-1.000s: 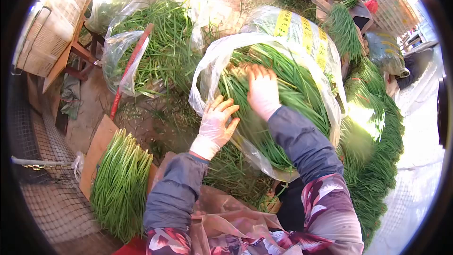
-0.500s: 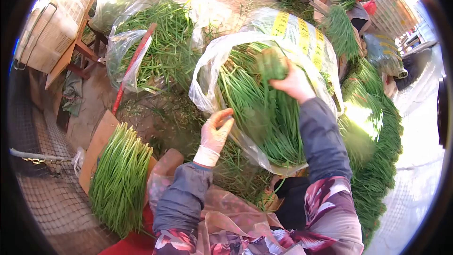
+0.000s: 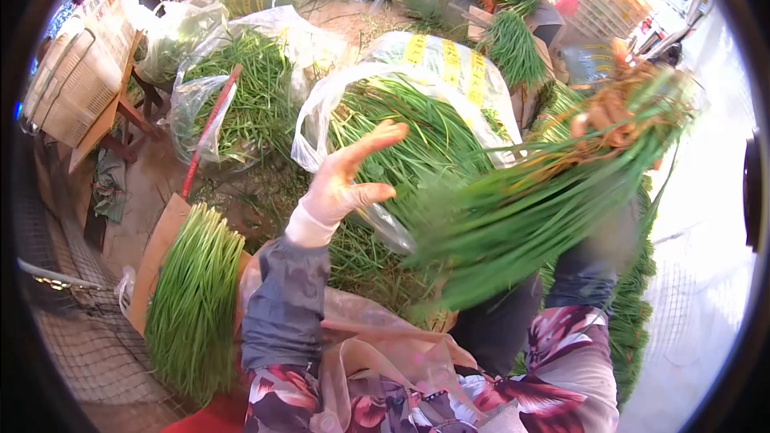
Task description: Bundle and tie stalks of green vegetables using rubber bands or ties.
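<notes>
Long green stalks in a loose bunch [image 3: 521, 208] stretch across the right of the view, blurred by motion, their tied or rooty brown end at the upper right. My right hand [image 3: 605, 122] is closed round that brown end, partly covered by it. My left hand [image 3: 345, 180], in a pale glove, is raised with thumb and fingers apart, holding nothing, in front of the open clear plastic bag [image 3: 317, 116]. More green stalks [image 3: 401, 120] lie in that bag. A neat bundle [image 3: 195, 297] leans on a brown board [image 3: 164, 252] at the lower left.
A red stick [image 3: 210, 132] leans by another bag of greens [image 3: 245, 84]. Crates [image 3: 72, 84] stand on a wooden stand at the left. A person [image 3: 525, 4] handles greens at the top right. Piled greens [image 3: 630, 317] line the right side.
My right hand has moved right from the bag, now with a large loose bunch instead of the small bundle. My left hand has risen and its fingers have spread. The view has shifted.
</notes>
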The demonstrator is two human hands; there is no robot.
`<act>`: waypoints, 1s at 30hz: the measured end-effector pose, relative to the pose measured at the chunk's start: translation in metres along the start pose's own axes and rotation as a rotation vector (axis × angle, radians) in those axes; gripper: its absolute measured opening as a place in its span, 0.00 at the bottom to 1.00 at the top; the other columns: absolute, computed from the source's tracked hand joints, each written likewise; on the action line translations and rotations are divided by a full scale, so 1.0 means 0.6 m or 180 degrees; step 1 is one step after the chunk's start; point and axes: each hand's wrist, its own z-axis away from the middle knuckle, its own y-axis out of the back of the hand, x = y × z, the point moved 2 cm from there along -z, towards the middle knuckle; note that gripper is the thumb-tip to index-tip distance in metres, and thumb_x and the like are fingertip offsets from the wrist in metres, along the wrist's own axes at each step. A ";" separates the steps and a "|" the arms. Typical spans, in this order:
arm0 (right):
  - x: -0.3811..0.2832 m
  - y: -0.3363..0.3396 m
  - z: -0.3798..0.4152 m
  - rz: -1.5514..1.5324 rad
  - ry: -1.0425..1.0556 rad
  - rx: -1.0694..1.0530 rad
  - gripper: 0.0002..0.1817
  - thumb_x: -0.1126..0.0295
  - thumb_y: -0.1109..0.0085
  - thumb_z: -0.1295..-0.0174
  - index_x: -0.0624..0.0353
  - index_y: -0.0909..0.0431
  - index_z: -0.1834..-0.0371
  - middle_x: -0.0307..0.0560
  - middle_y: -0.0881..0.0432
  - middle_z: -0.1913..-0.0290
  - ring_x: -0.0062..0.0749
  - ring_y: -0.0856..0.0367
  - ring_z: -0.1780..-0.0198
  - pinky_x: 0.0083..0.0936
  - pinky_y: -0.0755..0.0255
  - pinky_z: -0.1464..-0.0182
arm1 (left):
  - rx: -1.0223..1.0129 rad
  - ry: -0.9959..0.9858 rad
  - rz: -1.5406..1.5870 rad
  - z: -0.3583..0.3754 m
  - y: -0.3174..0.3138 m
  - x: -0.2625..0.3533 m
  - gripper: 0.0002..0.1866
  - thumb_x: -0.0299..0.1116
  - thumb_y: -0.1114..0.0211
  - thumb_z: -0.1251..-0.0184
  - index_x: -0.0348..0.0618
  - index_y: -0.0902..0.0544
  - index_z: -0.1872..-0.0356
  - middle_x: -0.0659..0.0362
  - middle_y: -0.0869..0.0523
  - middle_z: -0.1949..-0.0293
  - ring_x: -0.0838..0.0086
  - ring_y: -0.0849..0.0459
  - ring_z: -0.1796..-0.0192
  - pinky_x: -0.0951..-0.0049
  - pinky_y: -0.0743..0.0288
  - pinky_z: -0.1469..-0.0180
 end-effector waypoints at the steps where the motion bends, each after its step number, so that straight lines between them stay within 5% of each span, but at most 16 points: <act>1: 0.045 -0.016 0.007 -0.0338 -0.0230 -0.0033 0.35 0.51 0.35 0.48 0.61 0.30 0.40 0.49 0.21 0.47 0.37 0.23 0.46 0.36 0.30 0.41 | -0.0171 -0.0107 0.0554 -0.009 -0.033 -0.009 0.57 0.54 0.22 0.58 0.37 0.40 0.29 0.51 0.37 0.29 0.66 0.46 0.24 0.65 0.56 0.25; 3: 0.145 -0.056 0.023 -0.0982 -0.0776 -0.0104 0.36 0.50 0.35 0.47 0.61 0.31 0.39 0.49 0.22 0.45 0.37 0.24 0.44 0.36 0.31 0.40 | -0.0014 0.0212 0.2123 0.016 -0.121 -0.010 0.59 0.51 0.20 0.59 0.37 0.44 0.28 0.53 0.38 0.28 0.67 0.43 0.26 0.66 0.53 0.26; 5: 0.218 -0.100 0.031 -0.1190 -0.1153 -0.0144 0.36 0.49 0.35 0.46 0.61 0.32 0.38 0.49 0.23 0.44 0.37 0.25 0.43 0.36 0.33 0.38 | -0.0193 0.0939 0.2445 0.093 -0.175 -0.007 0.52 0.48 0.21 0.59 0.38 0.36 0.31 0.49 0.29 0.34 0.62 0.31 0.32 0.62 0.43 0.29; 7: 0.237 -0.173 0.031 0.1080 -0.1621 0.0711 0.41 0.41 0.41 0.41 0.59 0.37 0.33 0.49 0.27 0.38 0.36 0.29 0.37 0.37 0.37 0.35 | 0.0292 0.1278 0.2468 0.139 -0.188 0.019 0.48 0.43 0.21 0.57 0.38 0.34 0.32 0.50 0.27 0.36 0.63 0.27 0.36 0.63 0.37 0.33; 8: 0.253 -0.176 0.044 0.1224 -0.1465 0.0507 0.46 0.34 0.48 0.41 0.57 0.40 0.29 0.51 0.31 0.34 0.38 0.32 0.34 0.38 0.39 0.33 | 0.0735 0.1580 0.2521 0.156 -0.184 0.030 0.44 0.38 0.22 0.55 0.38 0.32 0.34 0.51 0.24 0.38 0.65 0.23 0.40 0.64 0.31 0.37; 11: 0.296 -0.145 0.127 -0.0579 -0.1781 0.0505 0.55 0.25 0.51 0.50 0.55 0.43 0.27 0.50 0.36 0.30 0.44 0.36 0.31 0.39 0.43 0.30 | 0.1448 0.1554 0.1849 0.179 -0.142 0.065 0.36 0.31 0.25 0.52 0.38 0.28 0.38 0.54 0.19 0.45 0.68 0.19 0.46 0.66 0.25 0.42; 16: 0.343 -0.219 0.200 0.0363 -0.2343 0.0401 0.63 0.30 0.32 0.63 0.61 0.45 0.28 0.43 0.34 0.32 0.30 0.35 0.33 0.32 0.39 0.32 | 0.2629 0.1134 0.1097 0.191 -0.118 0.096 0.24 0.24 0.29 0.42 0.40 0.24 0.43 0.61 0.15 0.56 0.73 0.17 0.57 0.72 0.23 0.50; 19: 0.371 -0.232 0.195 0.0226 -0.2198 0.0149 0.57 0.43 0.25 0.56 0.61 0.46 0.28 0.45 0.32 0.34 0.28 0.32 0.36 0.30 0.38 0.34 | 0.2956 0.1052 0.1309 0.197 -0.109 0.109 0.15 0.32 0.33 0.36 0.41 0.19 0.49 0.61 0.15 0.55 0.74 0.17 0.57 0.73 0.23 0.52; 23: 0.428 -0.272 0.212 0.0724 -0.2555 0.0541 0.35 0.71 0.28 0.48 0.61 0.33 0.36 0.42 0.22 0.45 0.27 0.25 0.46 0.28 0.32 0.41 | 0.3267 0.0752 0.1499 0.178 -0.098 0.109 0.19 0.36 0.39 0.31 0.41 0.23 0.43 0.57 0.17 0.51 0.70 0.18 0.51 0.66 0.25 0.44; 25: 0.429 -0.277 0.205 0.0244 -0.2344 0.0819 0.32 0.69 0.28 0.47 0.61 0.31 0.38 0.42 0.20 0.49 0.27 0.22 0.50 0.28 0.28 0.45 | 0.3234 0.0488 0.0960 0.172 -0.092 0.121 0.22 0.35 0.39 0.32 0.39 0.27 0.39 0.56 0.19 0.47 0.71 0.20 0.47 0.67 0.27 0.42; 29: 0.405 -0.283 0.183 0.0173 -0.1920 0.1189 0.29 0.68 0.28 0.48 0.60 0.28 0.43 0.42 0.18 0.53 0.27 0.20 0.55 0.29 0.25 0.50 | 0.2812 0.0549 0.0084 0.252 -0.107 0.121 0.55 0.28 0.22 0.53 0.43 0.53 0.27 0.52 0.35 0.35 0.62 0.31 0.36 0.63 0.32 0.37; 30: 0.409 -0.283 0.178 0.0143 -0.1732 0.1306 0.26 0.68 0.28 0.47 0.60 0.27 0.46 0.41 0.18 0.55 0.27 0.20 0.57 0.29 0.24 0.52 | 0.2522 0.0707 0.0107 0.285 -0.123 0.101 0.55 0.28 0.21 0.55 0.43 0.50 0.27 0.54 0.33 0.35 0.63 0.31 0.36 0.63 0.32 0.36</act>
